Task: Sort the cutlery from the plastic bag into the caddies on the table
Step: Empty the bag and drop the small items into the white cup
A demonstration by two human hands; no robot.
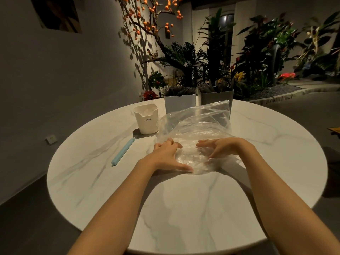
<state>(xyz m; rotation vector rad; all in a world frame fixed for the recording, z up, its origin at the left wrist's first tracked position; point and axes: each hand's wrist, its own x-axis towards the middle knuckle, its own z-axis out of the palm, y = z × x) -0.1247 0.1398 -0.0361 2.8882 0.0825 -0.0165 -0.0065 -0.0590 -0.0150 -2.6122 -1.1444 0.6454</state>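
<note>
Two bare forearms reach in from the near edge of the round marble-patterned bench [184,208], and both hands meet at the clear plastic bag [195,129], which lies crumpled at the middle of the bench. The left hand [168,155] sits on the bag's near left edge, its thumb stretched flat along the bench and its fingers bent against the film; whether it actually pinches the plastic I cannot tell. The right hand [220,149] arches over the bag's near right part, fingers spread and curved, tips on the film. The bag runs away from the hands toward the far caddies, its far end standing up against them. No cutlery can be made out through the plastic, so it looks emptied.

Just beyond the bag stand a white caddy [179,103] and a grey caddy [217,97] side by side, both bristling with dark utensils; the left hand is nearer the white one, the right nearer the grey. To their left, a cream caddy [146,119] bears the printed letters "CRBW". A pale blue bag clip [122,152] lies diagonally on the bench, left of the left hand.
</note>
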